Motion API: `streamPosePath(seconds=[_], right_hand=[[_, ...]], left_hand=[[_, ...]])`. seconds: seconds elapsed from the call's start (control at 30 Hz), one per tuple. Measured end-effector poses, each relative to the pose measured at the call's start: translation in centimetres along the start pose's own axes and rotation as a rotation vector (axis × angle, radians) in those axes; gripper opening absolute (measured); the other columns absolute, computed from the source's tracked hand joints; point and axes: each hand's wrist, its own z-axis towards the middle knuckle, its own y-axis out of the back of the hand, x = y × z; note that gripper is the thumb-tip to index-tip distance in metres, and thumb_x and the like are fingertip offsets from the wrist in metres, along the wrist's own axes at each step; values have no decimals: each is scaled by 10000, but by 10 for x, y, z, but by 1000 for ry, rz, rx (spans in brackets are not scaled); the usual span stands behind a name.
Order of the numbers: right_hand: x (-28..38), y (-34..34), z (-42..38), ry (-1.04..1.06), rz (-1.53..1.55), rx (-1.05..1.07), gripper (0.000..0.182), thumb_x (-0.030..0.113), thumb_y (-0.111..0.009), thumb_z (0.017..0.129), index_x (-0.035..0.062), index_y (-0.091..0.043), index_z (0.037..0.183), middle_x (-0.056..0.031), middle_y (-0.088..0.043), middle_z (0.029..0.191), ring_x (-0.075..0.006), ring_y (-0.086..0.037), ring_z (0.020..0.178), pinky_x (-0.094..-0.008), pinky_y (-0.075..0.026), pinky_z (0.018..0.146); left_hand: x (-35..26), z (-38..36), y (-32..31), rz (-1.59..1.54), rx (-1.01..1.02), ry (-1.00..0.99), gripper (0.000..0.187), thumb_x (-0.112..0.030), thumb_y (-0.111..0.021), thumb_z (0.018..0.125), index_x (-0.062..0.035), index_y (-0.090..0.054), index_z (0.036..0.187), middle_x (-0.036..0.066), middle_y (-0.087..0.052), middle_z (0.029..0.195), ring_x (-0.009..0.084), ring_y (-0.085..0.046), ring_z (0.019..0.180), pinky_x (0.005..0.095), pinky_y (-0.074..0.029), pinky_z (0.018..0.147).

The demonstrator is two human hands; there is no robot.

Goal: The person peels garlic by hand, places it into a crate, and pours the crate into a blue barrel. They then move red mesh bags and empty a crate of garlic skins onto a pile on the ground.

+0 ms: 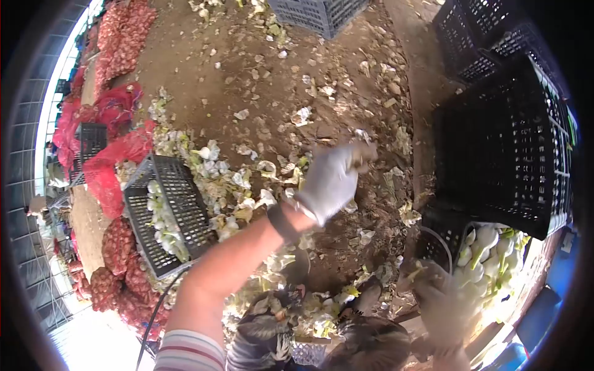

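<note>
White-gloved left hand [332, 182] is hanging over scraps [302, 116]; blurred right hand [440, 298] is perhaps risking knocking, bruising vegetables [486, 240]. Both hands' fingers: I cannot tell.

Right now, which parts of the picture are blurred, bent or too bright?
Head view: right hand heavily blurred, left hand lightly smeared at the fingertips; head view: wall curved along the left side; head view: glare whitening the lower left.

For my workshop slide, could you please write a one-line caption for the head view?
Gloved left hand extended above a littered brown floor, with the blurred right hand near heaped pale bulbs.
</note>
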Motion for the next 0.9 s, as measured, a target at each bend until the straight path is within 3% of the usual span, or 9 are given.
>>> streamPosePath(seconds=[0.23,0.27,0.3,0.33,0.4,0.53,0.6,0.73,0.9], right_hand=[[-9,-58,-20,307,-71,709,478,-7,-635,816,-5,-511,1278,-143,-593,1199,-236,-575,1087,-353,-476,931],[-87,-73,-39,176,436,742,573,6,-700,785,-2,-480,1314,-149,-559,1243,-223,-543,1135,-334,-460,952],[-37,-71,-58,-486,735,782,591,96,-719,816,-17,-458,1335,-153,-518,1301,-223,-487,1223,-351,-413,1022],[8,-80,-73,90,5,871,594,202,-676,880,-32,-423,1364,-151,-465,1359,-224,-434,1283,-371,-358,1078],[19,-98,-106,94,39,765,617,299,-660,893,-44,-435,1354,-144,-454,1375,-245,-431,1286,-384,-333,1088],[60,-91,-167,98,400,602,728,381,-687,866,-10,-388,1402,-196,-474,1359,-305,-433,1288,-399,-352,1069],[109,-75,-194,612,-63,227,695,356,-679,856,-10,-423,1388,-220,-466,1363,-350,-433,1283,-418,-341,1070],[125,-109,-229,1044,-640,225,569,357,-549,890,46,-489,1363,-190,-458,1386,-376,-454,1240,-465,-330,1072],[162,-92,-284,1144,-515,267,544,343,-505,910,68,-466,1377,-179,-472,1377,-382,-449,1240,-476,-326,1066]], left_hand=[[-129,-119,-27,125,-136,-274,416,-180,-694,839,-85,-583,1229,125,-592,1274,273,-648,1042,396,-538,888],[-141,-139,-27,133,-35,-267,389,-209,-682,851,-65,-596,1201,153,-574,1298,271,-623,1106,388,-530,900],[-140,-156,-19,41,-35,-237,335,-208,-634,897,-77,-604,1204,156,-561,1304,291,-617,1113,399,-517,920],[-135,-170,-6,-49,-32,-203,290,-207,-585,943,-88,-611,1206,159,-549,1310,311,-611,1120,411,-503,940],[-153,-194,12,-44,-20,100,292,-197,-566,954,-72,-599,1215,171,-565,1261,324,-598,1119,422,-478,959],[-185,-212,40,460,-222,159,320,-222,-557,935,-21,-582,1183,210,-560,1258,334,-584,1098,378,-479,931],[-229,-217,36,69,-179,499,374,-181,-522,963,-17,-514,1299,182,-500,1362,328,-455,1291,400,-363,1086],[-284,-264,29,-305,-42,407,365,-193,-553,954,5,-522,1259,183,-503,1335,314,-498,1231,407,-385,1071],[-409,-296,62,-346,194,189,342,-197,-554,959,-7,-531,1242,180,-503,1329,300,-515,1206,413,-395,1062]])
